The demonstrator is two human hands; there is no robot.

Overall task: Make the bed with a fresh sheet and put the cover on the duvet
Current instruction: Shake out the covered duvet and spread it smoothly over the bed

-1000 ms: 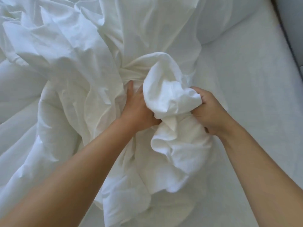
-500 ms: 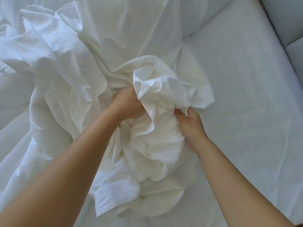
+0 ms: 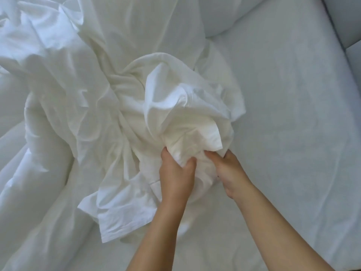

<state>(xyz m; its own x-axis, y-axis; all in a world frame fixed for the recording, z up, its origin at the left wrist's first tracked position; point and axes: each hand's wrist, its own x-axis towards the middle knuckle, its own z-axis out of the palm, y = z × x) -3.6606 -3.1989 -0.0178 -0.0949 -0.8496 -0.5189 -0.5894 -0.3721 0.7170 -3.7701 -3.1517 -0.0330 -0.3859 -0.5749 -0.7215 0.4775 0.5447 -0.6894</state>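
A crumpled white duvet cover [image 3: 121,106] lies bunched over the bed, its hemmed edge hanging toward me at the lower middle. My left hand [image 3: 175,175] grips a bundle of that white fabric, thumb curled over it. My right hand [image 3: 228,171] grips the same bundle from the right, fingers buried in the folds. The thicker white duvet [image 3: 35,137] shows in rolls at the left, partly under the cover. A smooth white fitted sheet [image 3: 293,114] covers the mattress on the right.
A white pillow [image 3: 220,14] lies at the top, against the head end. A pale upholstered bed frame or wall panel [image 3: 347,20] runs along the top right corner. The sheet on the right and bottom carries nothing.
Both hands have drawn back toward me and closer together, pulling the gathered cloth along. The left hand has shifted from deep in the folds to the near side of the bundle.
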